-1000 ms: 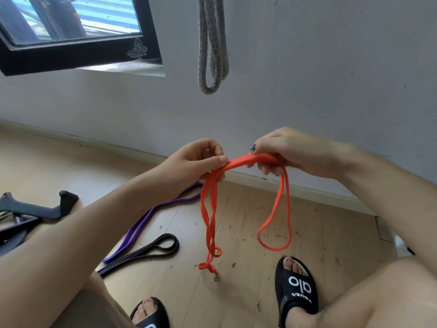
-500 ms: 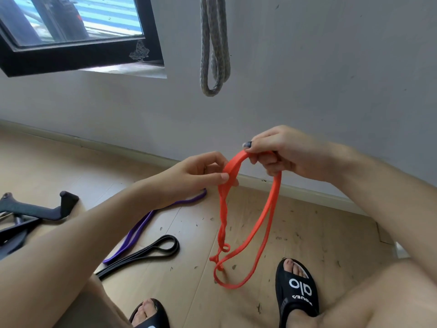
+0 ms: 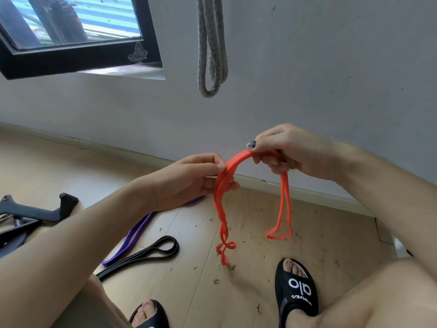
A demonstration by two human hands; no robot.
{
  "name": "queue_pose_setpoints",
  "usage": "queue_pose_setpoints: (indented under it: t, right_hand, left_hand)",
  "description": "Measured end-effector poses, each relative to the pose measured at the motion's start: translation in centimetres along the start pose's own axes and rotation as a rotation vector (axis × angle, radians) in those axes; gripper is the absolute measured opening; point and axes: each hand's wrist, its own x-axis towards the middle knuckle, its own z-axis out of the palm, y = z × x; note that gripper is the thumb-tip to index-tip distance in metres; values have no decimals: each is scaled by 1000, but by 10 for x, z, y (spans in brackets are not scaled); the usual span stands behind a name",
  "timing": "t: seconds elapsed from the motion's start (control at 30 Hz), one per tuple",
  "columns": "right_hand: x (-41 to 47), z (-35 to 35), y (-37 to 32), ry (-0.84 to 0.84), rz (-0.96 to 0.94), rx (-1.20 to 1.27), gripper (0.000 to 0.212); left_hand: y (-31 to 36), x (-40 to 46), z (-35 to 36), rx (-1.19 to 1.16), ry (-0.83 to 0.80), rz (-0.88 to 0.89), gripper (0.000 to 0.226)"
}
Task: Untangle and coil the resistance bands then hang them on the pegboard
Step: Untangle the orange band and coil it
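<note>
An orange resistance band point(image 3: 236, 159) arches between my two hands above the floor. My left hand point(image 3: 194, 181) pinches its left part, from which twisted strands hang down and end in a small curl. My right hand point(image 3: 286, 155) grips the right part, and a short loop drops from it. On the floor to the left lie a purple band point(image 3: 132, 237) and a black band point(image 3: 151, 253), side by side. A grey band point(image 3: 211, 55) hangs against the wall above. No pegboard is in view.
I sit facing a grey wall point(image 3: 307, 79) over a wooden floor point(image 3: 248, 280) strewn with small debris. Black sandals point(image 3: 295, 292) are on my feet below the band. A black metal frame point(image 3: 35, 214) lies at the far left, under a dark-framed window point(image 3: 78, 50).
My hands moved apart again, spreading the orange band into an arch. The long hanging loop shortened into a small loop under my right hand, and twisted strands now hang under my left.
</note>
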Motion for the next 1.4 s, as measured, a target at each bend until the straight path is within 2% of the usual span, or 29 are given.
queue_pose_setpoints:
  t: [0.2, 0.3, 0.43, 0.53, 0.63, 0.93, 1.17, 1.33, 1.4]
  right_hand:
    - [-1, -2, 2, -13, 17, -45, 32]
    - [-1, -1, 3, -57, 57, -88, 31]
    - [1, 4, 1, -95, 62, -131, 35]
    - [4, 13, -1, -140, 91, -155, 42]
    - [7, 23, 0, -170, 74, -168, 40]
    - [7, 20, -2, -70, -13, -56, 33]
    - [6, 6, 1, -36, 8, -67, 35]
    - [2, 4, 1, -88, 58, -139, 33]
    - [2, 7, 1, -117, 70, -150, 34]
  left_hand:
    - [2, 0, -1, 35, 60, 48, 7]
    - [4, -1, -2, 31, 122, 66, 19]
    - [5, -1, 0, 69, 145, 88, 7]
    - [5, 1, 1, 116, 162, 102, 14]
    - [5, 0, 4, 148, 148, 109, 17]
    - [-5, -1, 2, 63, -26, -3, 22]
    - [2, -1, 1, 131, 74, 50, 21]
    - [3, 0, 0, 144, 136, 116, 18]
    - [3, 1, -2, 112, 147, 128, 25]
